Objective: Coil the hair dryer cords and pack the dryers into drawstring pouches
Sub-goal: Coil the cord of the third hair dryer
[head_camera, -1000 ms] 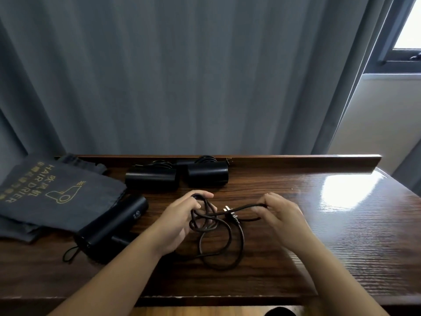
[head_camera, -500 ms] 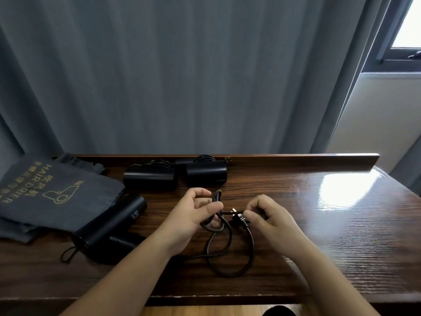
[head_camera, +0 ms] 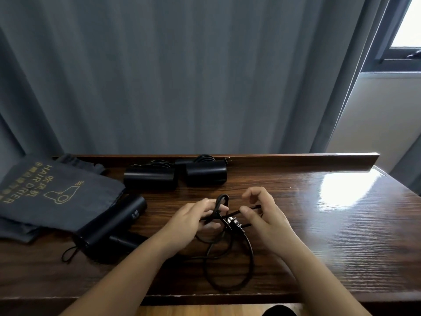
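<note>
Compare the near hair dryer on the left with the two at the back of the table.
The near dryer lies angled beside the grey pouch, its cord loose and held by the left hand and right hand. The two back dryers lie side by side along the rear ledge, cords bundled behind them. All three are black.

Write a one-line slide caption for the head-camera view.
Both hands, left and right, coil a black cord beside a hair dryer on a wooden table.

A single head-worn view looks forward and down over the near edge of the wooden table [head_camera: 319, 236]. It sits close above it, facing the grey curtain [head_camera: 182, 76] behind the table.
</note>
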Demonstrator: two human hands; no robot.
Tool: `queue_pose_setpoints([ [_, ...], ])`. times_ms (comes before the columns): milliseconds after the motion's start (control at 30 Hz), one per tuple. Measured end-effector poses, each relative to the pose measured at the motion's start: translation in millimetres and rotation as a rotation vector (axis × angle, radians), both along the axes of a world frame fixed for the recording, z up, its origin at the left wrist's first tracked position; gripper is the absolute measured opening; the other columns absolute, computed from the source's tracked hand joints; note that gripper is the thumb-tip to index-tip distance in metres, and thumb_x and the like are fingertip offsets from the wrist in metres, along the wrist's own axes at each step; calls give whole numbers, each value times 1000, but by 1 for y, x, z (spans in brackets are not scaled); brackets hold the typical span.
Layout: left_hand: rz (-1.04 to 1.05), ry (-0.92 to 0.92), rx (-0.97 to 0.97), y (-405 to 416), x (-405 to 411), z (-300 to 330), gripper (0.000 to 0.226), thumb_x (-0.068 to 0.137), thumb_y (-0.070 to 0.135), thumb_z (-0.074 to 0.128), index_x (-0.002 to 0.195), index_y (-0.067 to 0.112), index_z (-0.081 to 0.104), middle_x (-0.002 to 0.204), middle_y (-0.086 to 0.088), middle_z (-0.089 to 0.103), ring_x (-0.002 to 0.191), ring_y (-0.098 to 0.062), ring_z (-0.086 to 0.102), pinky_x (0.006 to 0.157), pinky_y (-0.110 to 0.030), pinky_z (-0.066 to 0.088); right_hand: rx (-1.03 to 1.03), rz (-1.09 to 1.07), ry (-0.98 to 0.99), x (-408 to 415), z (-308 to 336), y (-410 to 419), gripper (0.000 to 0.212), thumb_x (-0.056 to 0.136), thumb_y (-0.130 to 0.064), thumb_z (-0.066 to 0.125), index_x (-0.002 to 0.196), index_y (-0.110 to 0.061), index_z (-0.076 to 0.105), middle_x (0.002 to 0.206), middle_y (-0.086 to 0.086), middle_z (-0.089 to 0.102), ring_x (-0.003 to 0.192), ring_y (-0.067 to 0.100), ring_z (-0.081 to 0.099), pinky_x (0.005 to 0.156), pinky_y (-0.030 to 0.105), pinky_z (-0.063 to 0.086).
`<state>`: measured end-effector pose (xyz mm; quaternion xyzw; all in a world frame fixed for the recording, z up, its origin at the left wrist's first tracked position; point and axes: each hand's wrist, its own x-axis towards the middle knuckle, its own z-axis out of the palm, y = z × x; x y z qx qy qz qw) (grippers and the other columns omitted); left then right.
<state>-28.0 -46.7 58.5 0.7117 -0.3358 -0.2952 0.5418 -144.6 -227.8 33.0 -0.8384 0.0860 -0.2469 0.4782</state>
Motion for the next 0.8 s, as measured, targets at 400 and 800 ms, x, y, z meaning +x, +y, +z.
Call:
queue_pose_setpoints([
  [400, -182, -476, 188, -7, -1, 2, 45, 101, 33, 51, 135, 62, 43, 122, 25, 62, 118, 0, 54, 104, -29, 45, -18, -3, -32, 14, -3, 12, 27, 93, -10, 66, 88, -33, 53, 94, -8, 61, 83, 5, 57, 72, 13, 45],
  [800, 238, -247, -256, -2, 7, 18, 10, 85, 18, 74, 83, 28, 77, 67, 8, 70, 67, 1, 63, 68, -13, 50, -90, -19, 77, 13, -7, -2, 22, 93, -20, 70, 87, -40, 63, 89, -15, 67, 86, 1, 62, 75, 12, 45],
])
